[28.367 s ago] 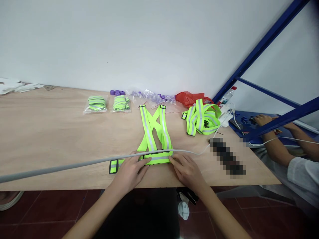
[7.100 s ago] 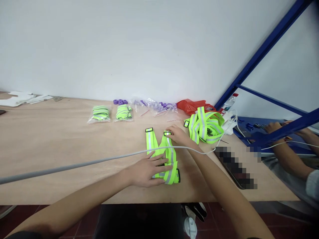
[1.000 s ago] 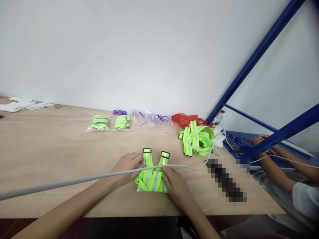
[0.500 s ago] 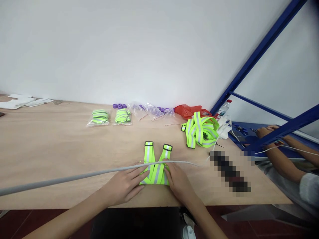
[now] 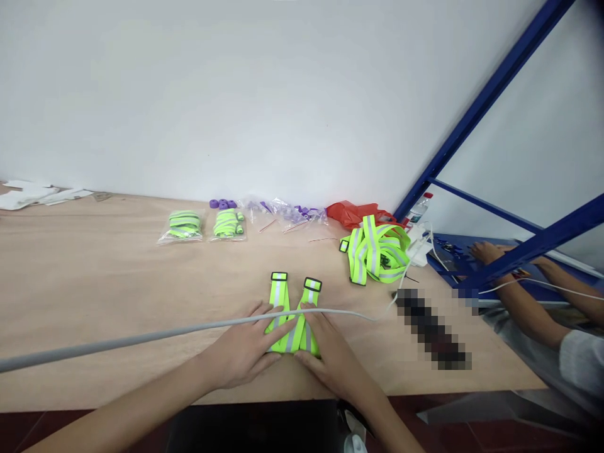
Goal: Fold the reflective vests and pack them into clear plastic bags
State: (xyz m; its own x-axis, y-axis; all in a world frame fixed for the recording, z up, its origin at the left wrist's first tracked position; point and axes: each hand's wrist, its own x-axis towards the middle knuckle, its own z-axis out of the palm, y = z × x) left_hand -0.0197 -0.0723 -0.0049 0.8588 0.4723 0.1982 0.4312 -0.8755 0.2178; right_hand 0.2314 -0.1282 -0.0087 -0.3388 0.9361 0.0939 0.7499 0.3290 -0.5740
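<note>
A neon-yellow reflective strap [image 5: 291, 341] with grey stripes lies folded near the table's front edge. Two ends stick out away from me in a V, each with a black buckle [image 5: 313, 284]. My left hand [image 5: 245, 349] rests on the strap's left side, fingers spread, one finger reaching across it. From the right, my right hand [image 5: 333, 355] lies over the other side, fingers stretched forward and thumb at the near edge. Parts of the strap are hidden under both hands. A grey cable [image 5: 189, 331] runs across the view in front of the hands and strap.
Two bagged straps [image 5: 184, 224] lie at the back, near purple rolls [image 5: 223, 204] and clear plastic bags [image 5: 283, 211]. A heap of loose straps [image 5: 380, 251] sits right, by a red bag [image 5: 352, 214] and bottle [image 5: 419, 209]. Another person's arms [image 5: 533, 308] are beyond the blue frame [image 5: 491, 94].
My left hand has spread further over the strap. My right hand has shifted inward, its thumb now at the strap's near edge. The view has moved slightly.
</note>
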